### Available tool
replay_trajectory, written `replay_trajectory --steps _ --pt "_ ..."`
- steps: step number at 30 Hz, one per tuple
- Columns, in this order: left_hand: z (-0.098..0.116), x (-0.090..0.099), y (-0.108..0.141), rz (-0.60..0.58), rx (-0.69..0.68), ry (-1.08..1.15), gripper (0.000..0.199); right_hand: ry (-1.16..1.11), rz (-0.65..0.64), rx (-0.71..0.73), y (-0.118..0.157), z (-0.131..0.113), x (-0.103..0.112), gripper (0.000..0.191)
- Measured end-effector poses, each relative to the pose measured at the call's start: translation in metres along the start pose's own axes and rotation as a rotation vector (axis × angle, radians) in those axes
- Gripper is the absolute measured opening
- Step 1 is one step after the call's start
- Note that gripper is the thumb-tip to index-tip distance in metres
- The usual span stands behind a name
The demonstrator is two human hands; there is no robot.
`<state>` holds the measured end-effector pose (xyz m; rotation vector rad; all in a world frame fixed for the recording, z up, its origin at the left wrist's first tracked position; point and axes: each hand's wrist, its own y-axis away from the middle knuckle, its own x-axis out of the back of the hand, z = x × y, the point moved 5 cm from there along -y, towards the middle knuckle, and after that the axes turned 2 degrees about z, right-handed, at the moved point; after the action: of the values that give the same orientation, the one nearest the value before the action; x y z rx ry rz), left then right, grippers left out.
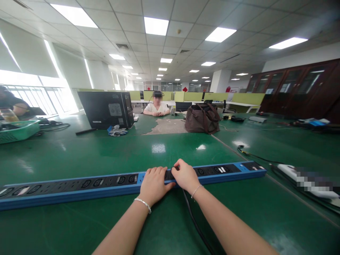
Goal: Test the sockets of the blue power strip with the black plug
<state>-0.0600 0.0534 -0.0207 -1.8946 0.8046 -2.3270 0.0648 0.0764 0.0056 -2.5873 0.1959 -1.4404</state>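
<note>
A long blue and black power strip (111, 182) with rows of sockets lies across the green table. Over its middle rests my left hand (155, 184), fingers across the top and thumb along the near side, holding it. Just to the right, my right hand (184, 175) has thumb and fingers pinched together at the strip's sockets. A black power cable (191, 216) leads up from the near table edge into this hand; its end is hidden by the fingers.
On the green table (92, 152) stand a black computer case (106, 109), a glove (117, 131), a brown bag (202, 118) and a green basket (20, 131). A white device (305, 180) with cables lies right. One person (156, 106) sits opposite; another (13, 102) is left.
</note>
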Motion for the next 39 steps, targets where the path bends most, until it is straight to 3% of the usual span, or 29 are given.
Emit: replay_trajectory --steps 7,27,33,36,39 --pt "0.000 0.001 0.000 -0.015 0.013 0.007 0.046 0.186 -0.039 -0.008 0.008 -0.013 -0.005 0.017" --pt "0.000 -0.001 0.000 -0.016 0.023 0.013 0.049 0.264 -0.153 0.114 0.000 -0.019 -0.009 0.021" --pt "0.000 0.001 0.000 -0.007 -0.001 0.006 0.053 0.190 -0.119 0.113 -0.002 -0.010 -0.010 0.017" --pt "0.000 0.002 -0.001 -0.040 0.005 0.013 0.051 0.072 -0.100 0.168 0.000 0.003 -0.005 0.032" --pt "-0.003 0.003 -0.003 -0.064 0.036 0.042 0.051 0.084 0.062 0.205 0.005 0.025 0.007 0.041"
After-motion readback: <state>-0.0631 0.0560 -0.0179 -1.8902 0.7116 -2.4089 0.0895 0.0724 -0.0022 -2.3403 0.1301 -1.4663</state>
